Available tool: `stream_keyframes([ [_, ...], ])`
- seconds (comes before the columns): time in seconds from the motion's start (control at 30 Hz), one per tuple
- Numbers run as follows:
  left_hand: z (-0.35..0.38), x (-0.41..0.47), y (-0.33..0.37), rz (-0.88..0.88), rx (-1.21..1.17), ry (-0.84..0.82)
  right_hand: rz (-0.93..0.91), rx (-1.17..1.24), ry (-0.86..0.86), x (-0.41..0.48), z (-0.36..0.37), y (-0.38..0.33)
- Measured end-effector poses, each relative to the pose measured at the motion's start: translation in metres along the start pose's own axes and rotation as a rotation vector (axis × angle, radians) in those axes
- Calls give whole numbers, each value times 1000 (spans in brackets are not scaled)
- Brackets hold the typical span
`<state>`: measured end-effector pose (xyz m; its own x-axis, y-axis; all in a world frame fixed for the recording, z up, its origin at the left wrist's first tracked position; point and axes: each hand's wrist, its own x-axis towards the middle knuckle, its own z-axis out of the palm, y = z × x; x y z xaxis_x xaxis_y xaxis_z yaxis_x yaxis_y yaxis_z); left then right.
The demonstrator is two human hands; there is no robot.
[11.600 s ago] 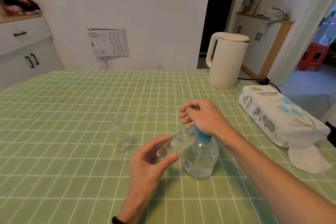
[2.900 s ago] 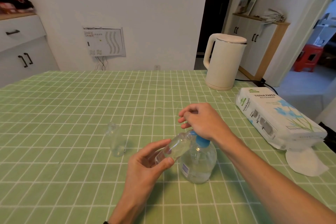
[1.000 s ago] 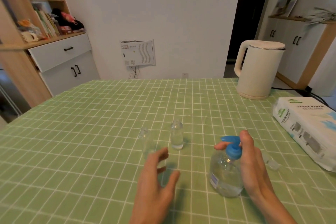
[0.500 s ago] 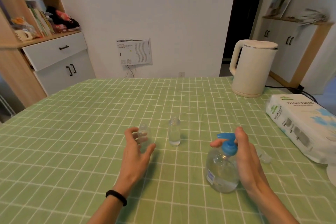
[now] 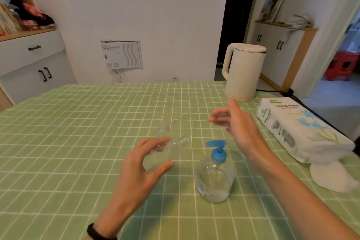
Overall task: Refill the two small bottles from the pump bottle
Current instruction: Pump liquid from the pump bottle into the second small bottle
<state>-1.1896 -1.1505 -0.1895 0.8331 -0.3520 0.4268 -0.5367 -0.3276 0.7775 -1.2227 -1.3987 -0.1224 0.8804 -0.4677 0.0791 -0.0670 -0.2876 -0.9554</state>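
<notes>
1. Table (image 5: pixel 78 122), green checked cloth. It bears everything below, and its near edge is cut off by the frame.
2. Tissue pack (image 5: pixel 296 126), at the right edge of the table. A loose white sheet (image 5: pixel 331 175) lies at its near end. Not part of the task.
3. Kettle (image 5: pixel 243 72), white, at the far right of the table. Not part of the task.
4. Right hand (image 5: pixel 237 124). Half a second ago it was wrapped round the pump bottle. It is now lifted clear, fingers straight and spread, holding nothing. It probably has to return to the pump head.
5. Left hand (image 5: pixel 140 167). A moment ago it was only reaching for a small bottle. Its thumb and fingers now curl round that bottle in the air.
6. Pump bottle (image 5: pixel 215 179), clear with a blue head, upright between the two arms. Nothing touches it. A little liquid shows at the bottom.
7. Held small bottle (image 5: pixel 171 149), tilted, mouth towards the blue nozzle but short of it. The second refill looks ready to begin. Motion blur hides its fill level.
8. Standing small bottle (image 5: pixel 163 131), upright just beyond the left fingers. It is clear and faint, so its contents cannot be read.
</notes>
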Motion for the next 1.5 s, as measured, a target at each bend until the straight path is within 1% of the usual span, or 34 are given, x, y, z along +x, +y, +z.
stream_keyframes([
  [0.1,10,0,10,33,-29,-38,-30,-175,-78,17,11,-11],
  [0.2,15,-1,12,47,-45,-43,-50,-298,-114,23,22,-11],
  [0.33,18,-2,12,45,-62,-52,-89,-412,-121,21,29,-8],
  [0.5,26,-3,12,48,-96,-46,-67,-484,-154,19,30,-5],
  [0.73,35,-4,8,-8,-199,-34,-54,-532,-153,19,33,-3],
  [0.97,40,-7,2,-56,-211,-50,-14,-547,-168,14,37,-1],
  [1.13,42,-8,4,-60,-236,-28,-15,-548,-171,13,34,-6],
  [1.3,40,-6,6,-49,-256,-23,-76,-571,-143,15,33,-15],
  [1.5,41,-7,6,-38,-265,-22,-36,-492,-158,15,33,-9],
])
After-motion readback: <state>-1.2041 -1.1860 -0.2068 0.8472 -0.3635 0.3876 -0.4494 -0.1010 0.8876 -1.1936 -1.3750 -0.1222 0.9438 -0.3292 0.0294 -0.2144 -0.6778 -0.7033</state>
